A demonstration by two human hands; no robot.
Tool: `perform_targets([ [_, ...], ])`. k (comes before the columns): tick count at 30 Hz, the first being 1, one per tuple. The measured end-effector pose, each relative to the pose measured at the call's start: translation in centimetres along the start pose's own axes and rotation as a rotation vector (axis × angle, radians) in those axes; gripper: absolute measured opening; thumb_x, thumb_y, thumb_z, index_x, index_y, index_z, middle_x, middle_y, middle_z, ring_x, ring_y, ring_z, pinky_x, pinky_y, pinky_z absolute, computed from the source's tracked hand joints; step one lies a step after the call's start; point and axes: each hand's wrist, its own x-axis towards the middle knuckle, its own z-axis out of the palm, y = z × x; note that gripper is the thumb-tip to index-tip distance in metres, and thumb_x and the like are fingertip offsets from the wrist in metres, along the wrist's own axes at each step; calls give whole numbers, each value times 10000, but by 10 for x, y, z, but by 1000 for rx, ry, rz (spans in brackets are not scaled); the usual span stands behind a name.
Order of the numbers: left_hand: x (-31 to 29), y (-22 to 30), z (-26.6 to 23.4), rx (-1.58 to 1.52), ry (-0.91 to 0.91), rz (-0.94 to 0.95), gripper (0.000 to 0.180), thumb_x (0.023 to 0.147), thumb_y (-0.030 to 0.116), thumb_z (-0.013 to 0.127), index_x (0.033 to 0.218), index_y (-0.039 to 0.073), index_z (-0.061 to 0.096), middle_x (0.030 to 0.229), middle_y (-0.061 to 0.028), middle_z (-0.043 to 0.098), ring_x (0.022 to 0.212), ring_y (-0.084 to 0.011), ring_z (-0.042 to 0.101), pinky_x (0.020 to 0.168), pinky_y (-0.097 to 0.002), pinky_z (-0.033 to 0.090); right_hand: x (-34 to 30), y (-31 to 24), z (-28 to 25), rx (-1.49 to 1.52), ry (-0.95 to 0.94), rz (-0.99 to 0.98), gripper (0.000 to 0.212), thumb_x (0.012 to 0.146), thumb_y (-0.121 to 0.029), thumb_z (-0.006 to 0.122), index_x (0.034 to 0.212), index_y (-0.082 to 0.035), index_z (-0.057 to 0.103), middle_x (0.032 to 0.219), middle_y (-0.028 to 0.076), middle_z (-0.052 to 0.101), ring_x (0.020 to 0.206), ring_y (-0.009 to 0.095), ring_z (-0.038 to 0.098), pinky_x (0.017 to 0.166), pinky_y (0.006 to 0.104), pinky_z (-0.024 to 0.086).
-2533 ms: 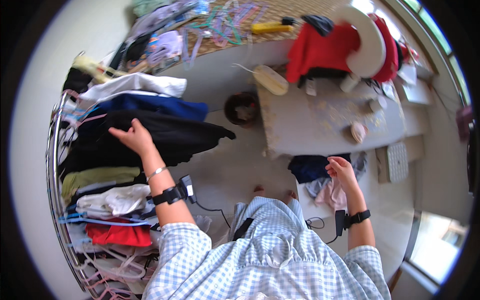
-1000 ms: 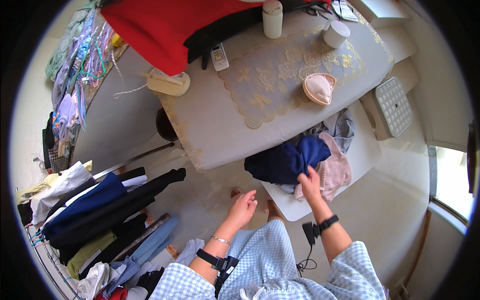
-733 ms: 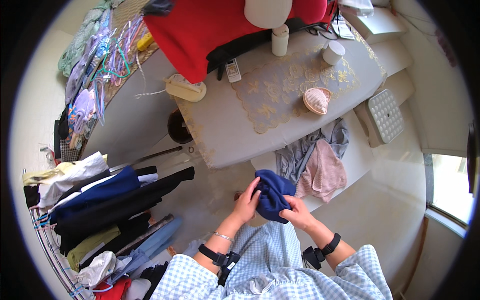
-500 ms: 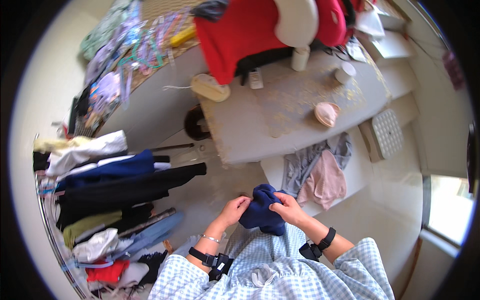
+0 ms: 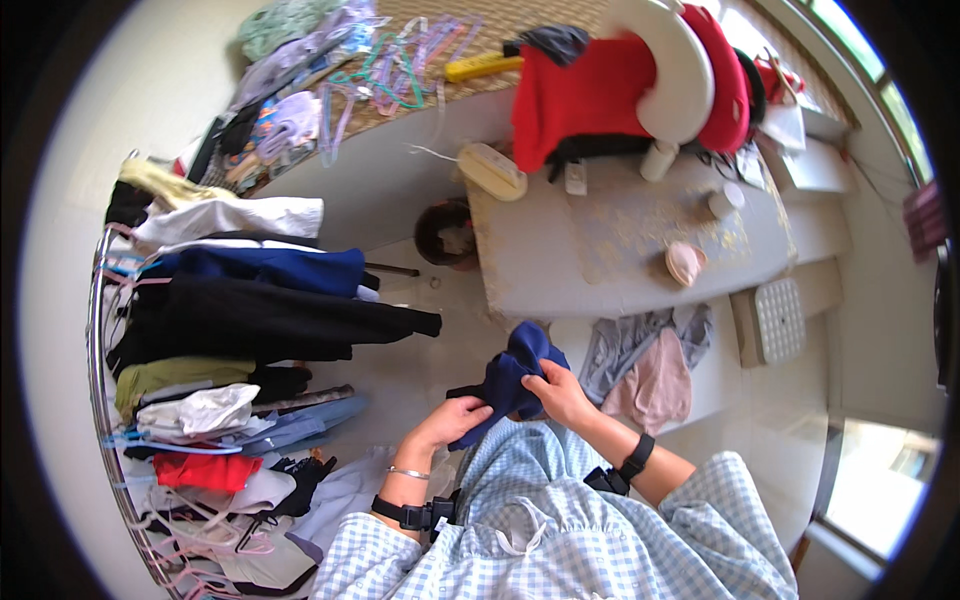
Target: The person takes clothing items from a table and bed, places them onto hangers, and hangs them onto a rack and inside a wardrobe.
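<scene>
A crumpled navy-blue cloth garment [image 5: 505, 378] hangs between my two hands, just in front of my lap. Its exact kind cannot be made out. My left hand [image 5: 450, 420] pinches its lower left part. Higher up and to the right, my right hand [image 5: 560, 392] grips the cloth with thumb and fingers. Just beyond the hands, a pink garment [image 5: 655, 375] and a grey garment [image 5: 628, 345] lie on a white surface below the table's near edge.
Clothes fill a metal rack [image 5: 97, 330] on the left, a black garment [image 5: 270, 315] sticking out furthest. The table [image 5: 560, 285] ahead carries a pink cup-shaped piece [image 5: 686, 263], a white cup [image 5: 726, 201] and a red cloth [image 5: 580, 100]. A stool [image 5: 778, 320] stands right; hangers [image 5: 400, 70] lie far left.
My view has turned toward the left, so more of the rack shows. Both hands still hold the navy garment, which is now stretched more slantwise, with the left hand lower.
</scene>
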Motion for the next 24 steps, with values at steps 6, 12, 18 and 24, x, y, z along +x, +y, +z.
perform_targets([
  [6, -12, 8, -21, -427, -110, 114, 181, 862, 179, 526, 951, 31, 578, 869, 17, 593, 806, -63, 541, 746, -225, 438, 1, -57, 30, -17, -108, 85, 174, 851, -148, 511, 950, -7, 535, 807, -12, 552, 734, 55, 484, 658, 199, 403],
  [12, -26, 22, -59, -1045, -87, 231, 208, 855, 128, 505, 1044, 44, 534, 980, -51, 597, 882, -148, 579, 829, -287, 448, 30, -55, 52, 48, -78, -19, 216, 867, -236, 506, 777, -40, 490, 643, -57, 399, 597, 47, 356, 516, 220, 318],
  [18, -34, 18, -94, -877, -89, 102, 463, 882, 350, 472, 1146, -30, 476, 1116, -119, 552, 984, -186, 556, 869, -308, 435, 57, -110, 91, 161, -110, -131, 252, 888, -230, 478, 760, -12, 475, 669, -59, 403, 635, 47, 356, 551, 223, 333],
  [24, -34, -4, -149, -1205, 180, 347, 469, 867, 362, 495, 1151, -10, 472, 1141, -115, 532, 1025, -208, 529, 902, -351, 414, 89, -138, 112, -323, -79, -305, 310, 883, -239, 483, 684, -14, 411, 585, -26, 326, 570, 76, 303, 493, 253, 302],
])
